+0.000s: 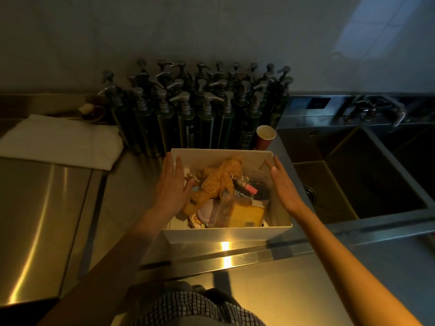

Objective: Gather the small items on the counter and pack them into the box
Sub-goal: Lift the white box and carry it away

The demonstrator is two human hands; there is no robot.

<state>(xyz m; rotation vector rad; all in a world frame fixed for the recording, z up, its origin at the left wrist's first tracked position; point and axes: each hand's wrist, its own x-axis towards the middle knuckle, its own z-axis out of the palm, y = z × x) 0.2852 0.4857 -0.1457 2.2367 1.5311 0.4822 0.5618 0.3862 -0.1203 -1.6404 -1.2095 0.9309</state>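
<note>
A white box [226, 234] stands on the steel counter [47, 208], in the middle of the view. Inside lie a fuzzy orange plush toy [216, 182], a yellow flat item [247, 216], a pink tube [250, 188], a pink round item [207, 211] and several other small things. My left hand [170, 187] lies flat against the box's left wall, fingers straight, thumb over the rim near the plush toy. My right hand [283, 184] is at the box's right wall with fingers straight.
Many dark pump bottles [200, 109] stand in rows behind the box. A red paper cup [264, 137] sits at the box's far right corner. A folded white cloth [58, 142] lies at left. A steel sink [353, 172] with a tap [376, 109] lies to the right.
</note>
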